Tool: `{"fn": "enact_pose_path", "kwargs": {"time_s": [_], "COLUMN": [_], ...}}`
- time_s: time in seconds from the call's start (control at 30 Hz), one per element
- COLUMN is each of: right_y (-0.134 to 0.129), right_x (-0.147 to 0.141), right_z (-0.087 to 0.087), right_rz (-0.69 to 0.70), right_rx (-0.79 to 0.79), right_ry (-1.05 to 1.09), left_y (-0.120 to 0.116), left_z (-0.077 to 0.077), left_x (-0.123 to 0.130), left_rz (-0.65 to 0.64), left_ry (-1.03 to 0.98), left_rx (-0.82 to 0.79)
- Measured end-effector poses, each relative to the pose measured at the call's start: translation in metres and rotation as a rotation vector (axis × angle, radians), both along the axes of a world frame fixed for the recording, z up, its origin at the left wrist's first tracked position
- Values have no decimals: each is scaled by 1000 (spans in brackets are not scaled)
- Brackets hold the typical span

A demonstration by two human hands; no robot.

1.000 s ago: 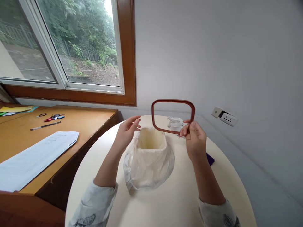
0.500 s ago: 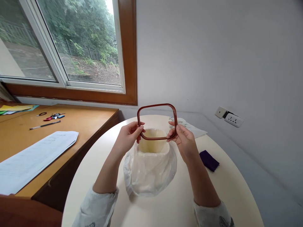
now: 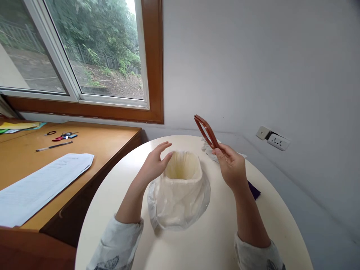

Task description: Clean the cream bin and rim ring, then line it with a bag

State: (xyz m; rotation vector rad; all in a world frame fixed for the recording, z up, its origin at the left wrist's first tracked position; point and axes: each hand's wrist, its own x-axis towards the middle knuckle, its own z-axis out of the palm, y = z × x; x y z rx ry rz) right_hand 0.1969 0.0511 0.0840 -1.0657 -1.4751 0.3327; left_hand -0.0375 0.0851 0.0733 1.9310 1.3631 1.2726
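Note:
A trash bin (image 3: 180, 202) stands upright in the middle of the round table, with a thin white plastic bag lining it and folded out over its rim. My right hand (image 3: 232, 165) grips a reddish-brown rectangular ring (image 3: 207, 131) by its lower end, tilted and seen nearly edge-on above the table's far right part. Its fingers are closed around the ring. Beside the bin's left rim, my left hand (image 3: 156, 163) is held up with thumb and fingers apart, holding nothing.
White crumpled plastic (image 3: 209, 150) lies behind the ring on the round table (image 3: 112, 210). A dark purple cloth (image 3: 253, 190) is partly hidden by my right forearm. On the wooden desk (image 3: 112, 138) at left are papers (image 3: 47, 187), a pen (image 3: 54, 146) and keys (image 3: 67, 135).
My left hand has let go of the ring and opened. My right hand has carried the ring to the right and turned it from facing me to nearly edge-on.

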Motion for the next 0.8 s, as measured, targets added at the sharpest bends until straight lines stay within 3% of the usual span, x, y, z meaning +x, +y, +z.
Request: {"fn": "enact_pose_path", "kwargs": {"time_s": [0.17, 0.3, 0.43, 0.57, 0.8], "right_y": [1, -2, -1, -1, -5], "right_x": [-3, -5, -6, -7, -7], "right_z": [-1, 1, 1, 0, 3], "right_rz": [-20, -23, -20, -19, -22], "right_rx": [50, 83, 103, 117, 103], "right_ry": [-164, -222, -254, -273, -304], "left_y": [13, 17, 14, 8, -7], "left_z": [-21, -26, -20, -10, 5], "left_x": [1, -1, -2, -4, -1], "left_rz": [-14, -16, -5, 13, -118], "left_ry": [126, 192, 189, 248, 389], "left_rx": [-42, -69, -69, -182, -202]}}
